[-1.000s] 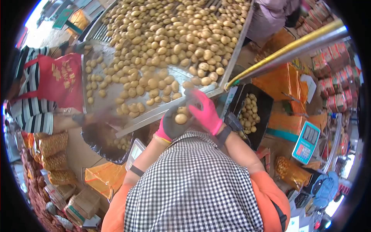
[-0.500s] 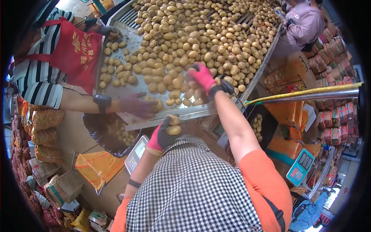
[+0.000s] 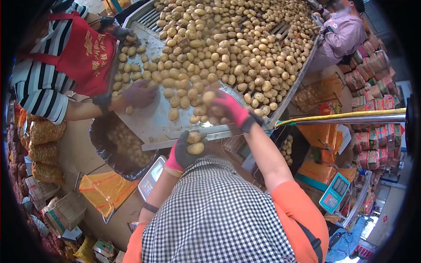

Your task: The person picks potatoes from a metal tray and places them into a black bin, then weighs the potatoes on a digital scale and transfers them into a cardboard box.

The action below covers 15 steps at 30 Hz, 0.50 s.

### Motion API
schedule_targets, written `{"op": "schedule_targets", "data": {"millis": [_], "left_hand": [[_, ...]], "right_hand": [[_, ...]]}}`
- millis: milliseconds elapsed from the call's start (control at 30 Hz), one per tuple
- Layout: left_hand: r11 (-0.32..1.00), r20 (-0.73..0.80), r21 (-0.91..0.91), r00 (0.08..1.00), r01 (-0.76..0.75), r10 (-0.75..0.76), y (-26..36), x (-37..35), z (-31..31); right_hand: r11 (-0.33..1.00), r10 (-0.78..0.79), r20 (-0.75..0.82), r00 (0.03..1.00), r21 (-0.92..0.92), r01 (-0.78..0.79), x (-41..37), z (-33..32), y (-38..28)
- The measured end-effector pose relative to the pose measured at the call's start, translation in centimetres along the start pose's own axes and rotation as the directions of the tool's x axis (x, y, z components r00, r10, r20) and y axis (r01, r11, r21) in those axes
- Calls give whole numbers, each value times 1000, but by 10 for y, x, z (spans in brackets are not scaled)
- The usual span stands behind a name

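Where one hand (image 3: pixel 182 151) (left) curls, two potatoes (image 3: pixel 195 148) rest.

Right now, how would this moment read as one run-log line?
left hand: holds two potatoes | right hand: at loose potatoes on metal tray | co-worker's gloved hand: over metal tray

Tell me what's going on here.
Potatoes are being handled by gloved hands at a metal table. The wearer's left hand holds two potatoes near the table's edge; the right hand is among those on top, though blur hides whether it grips any. A co-worker in a red apron also has hands on the table. More potatoes lie in a black-lined bin below.
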State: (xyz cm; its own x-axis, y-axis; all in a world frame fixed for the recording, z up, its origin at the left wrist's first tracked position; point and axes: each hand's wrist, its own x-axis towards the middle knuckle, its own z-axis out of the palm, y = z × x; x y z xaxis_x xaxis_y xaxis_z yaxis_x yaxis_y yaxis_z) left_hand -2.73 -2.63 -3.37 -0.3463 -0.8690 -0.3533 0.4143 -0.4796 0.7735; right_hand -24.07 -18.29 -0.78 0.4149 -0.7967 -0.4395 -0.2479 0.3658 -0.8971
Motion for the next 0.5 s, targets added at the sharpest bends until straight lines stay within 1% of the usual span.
{"op": "schedule_targets", "data": {"millis": [33,67,100,133,167,200,233,267,300,333,367,400,433,467,500], "left_hand": [[671,91,-704,966,233,-240,-2,3,-3],[670,95,-704,966,235,-239,-4,5,-7],[710,54,-677,974,197,-219,-5,5,-10],[746,13,-647,981,157,-196,-7,5,-11],[744,15,-649,980,159,-196,-8,4,-11],[946,-45,-324,998,22,-39,-10,4,-10],[990,-42,52,990,-131,133,-9,5,-9],[990,-39,51,990,-134,136,-4,6,-10],[868,-17,468,981,-165,196,8,6,-9],[584,23,795,970,-164,241,18,6,-7],[587,19,793,970,-163,243,27,5,0],[758,-50,631,965,-168,256,36,5,9],[884,-120,433,961,-176,250,39,5,14],[884,-123,434,961,-172,247,38,6,16],[891,-120,412,958,-190,260,37,7,17]], "right_hand": [[783,19,140,990,614,-102,-25,-10,4],[762,-14,95,995,646,-50,-49,-20,8],[739,-45,50,998,674,0,-76,-31,14],[685,43,-15,999,729,-18,-107,-46,29],[625,135,-74,988,780,-27,-140,-66,50],[623,150,-5,989,777,-90,-172,-93,73],[619,163,63,985,770,-152,-201,-117,91],[814,216,-5,976,553,-177,-231,-126,84],[934,246,-86,966,286,-212,-256,-134,74],[954,295,-184,937,105,-280,-277,-155,90],[932,323,-287,902,-71,-356,-280,-157,83],[860,284,-331,900,-327,-392,-284,-161,74],[904,140,-361,922,-334,-268,-267,-145,51],[930,-5,-392,920,-341,-140,-244,-124,28],[982,49,-345,937,-154,-108,-212,-98,-5]]}}
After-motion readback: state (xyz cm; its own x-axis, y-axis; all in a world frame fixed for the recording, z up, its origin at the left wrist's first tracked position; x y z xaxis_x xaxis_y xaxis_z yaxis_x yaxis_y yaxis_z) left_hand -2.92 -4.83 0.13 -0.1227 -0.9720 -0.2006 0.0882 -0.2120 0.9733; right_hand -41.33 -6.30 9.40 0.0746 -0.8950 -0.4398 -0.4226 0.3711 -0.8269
